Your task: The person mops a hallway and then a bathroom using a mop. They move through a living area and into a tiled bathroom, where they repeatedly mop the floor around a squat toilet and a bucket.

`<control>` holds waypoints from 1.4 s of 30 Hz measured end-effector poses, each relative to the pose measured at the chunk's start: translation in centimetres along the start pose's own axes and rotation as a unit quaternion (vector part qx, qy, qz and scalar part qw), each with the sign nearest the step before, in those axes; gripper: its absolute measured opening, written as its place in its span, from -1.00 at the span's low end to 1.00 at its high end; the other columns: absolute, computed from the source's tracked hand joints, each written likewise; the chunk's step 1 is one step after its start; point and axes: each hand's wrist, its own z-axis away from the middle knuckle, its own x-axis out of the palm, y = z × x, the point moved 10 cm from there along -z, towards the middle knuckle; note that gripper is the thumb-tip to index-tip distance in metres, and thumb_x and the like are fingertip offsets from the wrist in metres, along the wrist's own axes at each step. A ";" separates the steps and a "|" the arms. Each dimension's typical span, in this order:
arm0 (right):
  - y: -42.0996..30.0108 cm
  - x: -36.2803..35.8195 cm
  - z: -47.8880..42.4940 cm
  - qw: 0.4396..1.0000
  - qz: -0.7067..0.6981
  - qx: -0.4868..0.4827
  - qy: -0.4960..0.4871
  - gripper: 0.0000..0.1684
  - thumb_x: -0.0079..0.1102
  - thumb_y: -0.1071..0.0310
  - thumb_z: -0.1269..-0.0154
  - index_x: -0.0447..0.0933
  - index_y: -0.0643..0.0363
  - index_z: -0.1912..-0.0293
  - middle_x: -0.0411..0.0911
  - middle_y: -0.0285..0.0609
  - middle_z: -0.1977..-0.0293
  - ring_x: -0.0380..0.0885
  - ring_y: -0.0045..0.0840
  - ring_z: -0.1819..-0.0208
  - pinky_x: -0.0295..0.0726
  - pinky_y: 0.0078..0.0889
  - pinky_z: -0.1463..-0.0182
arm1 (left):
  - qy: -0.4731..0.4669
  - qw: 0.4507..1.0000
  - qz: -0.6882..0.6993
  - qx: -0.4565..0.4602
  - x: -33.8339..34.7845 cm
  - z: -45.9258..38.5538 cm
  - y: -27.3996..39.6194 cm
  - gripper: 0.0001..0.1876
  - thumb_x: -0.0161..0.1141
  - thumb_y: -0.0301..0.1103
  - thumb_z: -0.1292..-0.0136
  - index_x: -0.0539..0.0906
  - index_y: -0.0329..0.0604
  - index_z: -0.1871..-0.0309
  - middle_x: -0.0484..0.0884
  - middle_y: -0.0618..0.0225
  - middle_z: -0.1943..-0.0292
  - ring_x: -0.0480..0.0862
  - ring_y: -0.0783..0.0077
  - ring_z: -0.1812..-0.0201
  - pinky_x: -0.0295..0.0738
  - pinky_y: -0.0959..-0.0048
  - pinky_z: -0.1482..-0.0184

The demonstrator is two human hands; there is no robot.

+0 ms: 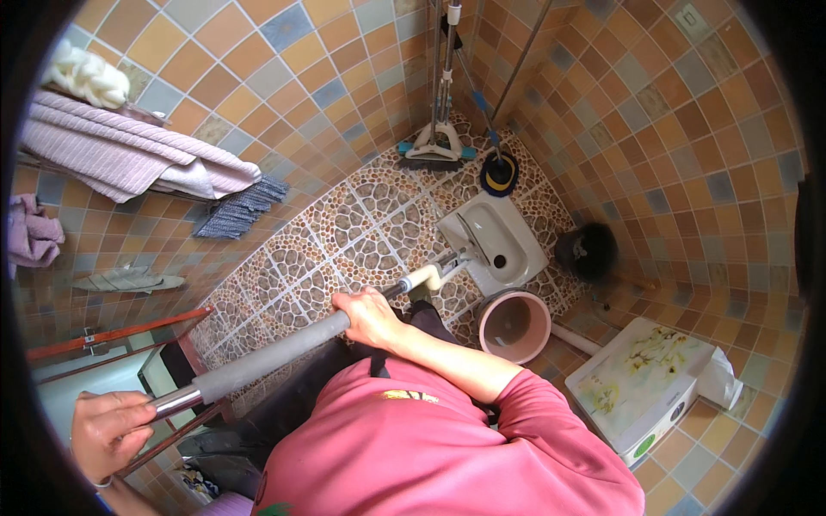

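A long metal pole with a grey foam sleeve (271, 355) slants across in front of me. My left hand (108, 435) is closed around its bare metal end at the lower left. Further down, my right hand (371, 316) grips the pole just past the foam. Beyond that hand is a cream plastic joint (423, 278), and the pole's far end (461, 258) reaches the left rim of a white squat toilet (500, 238). The pole looks like a mop; its head is small and partly unclear. A pink bucket (515, 326) stands close to the toilet.
A broom (435, 145) and a round-headed mop (499, 173) lean in the far corner. A black bin (586, 251) stands against the right wall. The floral-topped white box (645, 380) is at the right. Towels (129, 145) hang at the left, above a red-framed doorway (122, 332).
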 end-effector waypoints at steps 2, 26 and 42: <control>-1.3 0.8 -0.1 0.999 0.000 -0.006 -0.045 -0.80 0.11 0.51 0.08 0.39 0.16 0.35 0.54 -0.03 0.56 0.59 -0.09 0.40 0.47 -0.05 0.27 | 0.005 1.000 0.002 -0.018 -0.9 1.8 -0.2 -0.72 0.35 -0.52 0.24 0.68 -0.35 0.33 0.69 0.05 0.39 0.71 0.16 0.45 0.62 0.42 0.40; 5.4 4.6 2.1 0.982 -0.108 -0.046 -0.149 -0.80 0.21 0.43 0.03 0.43 0.16 0.33 0.54 -0.02 0.52 0.56 -0.04 0.37 0.51 -0.07 0.29 | -0.106 0.991 -0.044 -0.068 7.6 -1.8 3.6 -0.78 0.33 -0.45 -0.01 0.64 -0.10 0.22 0.63 0.39 0.37 0.66 0.35 0.44 0.48 0.41 0.44; 8.6 4.2 3.2 0.974 0.033 0.023 -0.225 -0.78 0.17 0.39 0.08 0.52 0.09 0.31 0.58 -0.04 0.51 0.60 -0.11 0.34 0.52 -0.09 0.20 | 0.003 0.999 0.011 0.045 10.9 -0.2 0.3 -0.72 0.34 -0.39 0.02 0.69 -0.17 0.17 0.66 0.34 0.28 0.68 0.47 0.38 0.60 0.53 0.44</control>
